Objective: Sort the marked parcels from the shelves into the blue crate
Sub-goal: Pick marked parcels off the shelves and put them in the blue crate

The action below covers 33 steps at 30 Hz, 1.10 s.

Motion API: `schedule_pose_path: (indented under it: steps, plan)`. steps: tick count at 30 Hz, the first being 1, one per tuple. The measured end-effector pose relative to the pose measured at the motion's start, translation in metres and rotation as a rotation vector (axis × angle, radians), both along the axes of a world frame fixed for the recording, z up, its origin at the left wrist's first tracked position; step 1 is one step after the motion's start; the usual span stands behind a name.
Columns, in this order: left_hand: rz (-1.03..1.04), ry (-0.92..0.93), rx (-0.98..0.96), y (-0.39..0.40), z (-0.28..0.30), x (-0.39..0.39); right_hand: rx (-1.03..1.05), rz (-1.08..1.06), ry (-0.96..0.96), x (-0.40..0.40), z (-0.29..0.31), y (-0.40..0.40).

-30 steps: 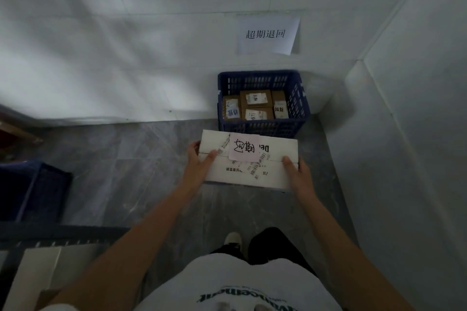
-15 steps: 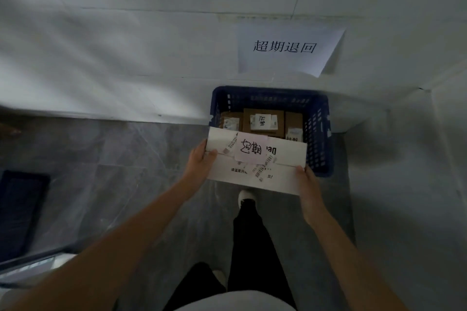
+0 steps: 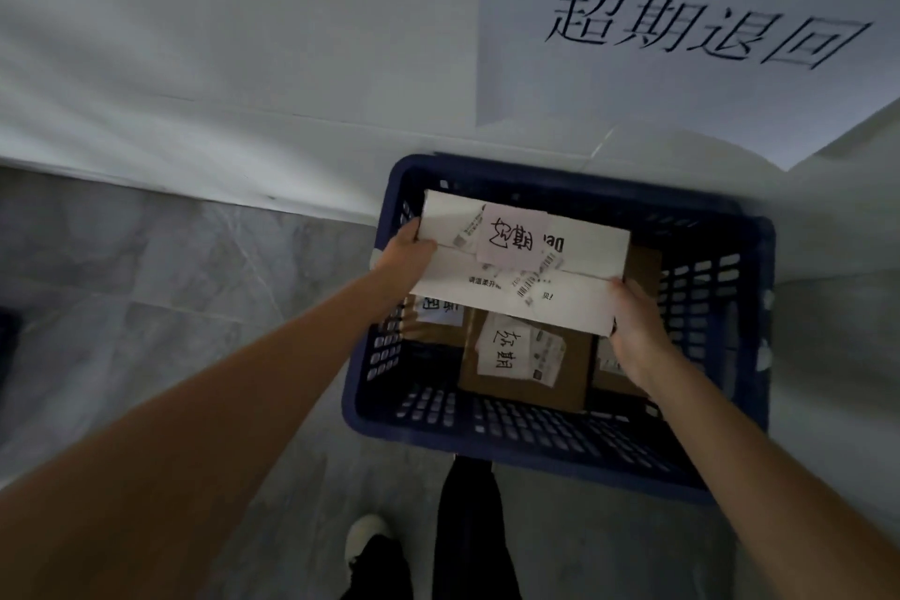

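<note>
I hold a flat white parcel (image 3: 579, 258) with a pink handwritten note and barcode labels on top. My left hand (image 3: 406, 251) grips its left end and my right hand (image 3: 635, 322) grips its right near corner. The parcel hangs level over the open top of the blue crate (image 3: 526, 438), which stands on the floor against the wall. Inside the crate lie brown cardboard parcels (image 3: 574, 385) with white handwritten notes, partly hidden under the white parcel.
A white paper sign (image 3: 691, 39) with printed characters hangs on the wall above the crate. Grey tiled floor (image 3: 170, 307) spreads to the left. My legs and a shoe (image 3: 365, 536) are just in front of the crate. A wall corner closes the right side.
I have stepped up to the crate and the view has dropped closer. Both hands have carried the white parcel forward from in front of the crate to over its open top.
</note>
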<state>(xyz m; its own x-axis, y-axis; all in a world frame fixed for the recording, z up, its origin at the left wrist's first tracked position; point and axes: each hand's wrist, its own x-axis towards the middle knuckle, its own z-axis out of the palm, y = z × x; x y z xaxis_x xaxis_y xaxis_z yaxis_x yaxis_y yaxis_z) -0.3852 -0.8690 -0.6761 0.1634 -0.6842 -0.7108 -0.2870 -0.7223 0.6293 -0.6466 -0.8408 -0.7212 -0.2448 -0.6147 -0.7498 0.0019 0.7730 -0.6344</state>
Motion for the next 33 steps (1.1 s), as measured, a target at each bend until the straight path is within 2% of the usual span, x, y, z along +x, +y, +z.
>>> schedule_pose_path:
  steps: [6, 14, 20, 24, 27, 29, 33]
  plan:
    - [0.094, 0.029, 0.052, -0.019, -0.042, 0.002, 0.081, 0.038, 0.031, 0.012, -0.043, -0.035]
    - [0.113, -0.008, 0.041, -0.03, -0.057, 0.001, 0.107, -0.012, 0.109, 0.029, -0.056, -0.042]
    - [0.041, -0.147, -0.067, -0.02, -0.049, -0.01, 0.08, 0.061, 0.186, 0.033, -0.045, -0.041]
    - [-0.053, -0.183, -0.107, -0.017, -0.02, -0.011, -0.033, 0.105, 0.27, 0.036, -0.008, -0.044]
    - [-0.131, -0.214, -0.145, -0.009, 0.02, -0.005, -0.233, 0.258, 0.358, 0.042, 0.04, -0.039]
    - [-0.187, -0.211, -0.179, 0.003, 0.057, 0.001, -0.341, 0.449, 0.41, 0.051, 0.078, -0.03]
    - [-0.326, -0.529, -0.337, 0.03, 0.142, 0.03, -0.497, 0.848, 0.453, 0.09, 0.158, -0.015]
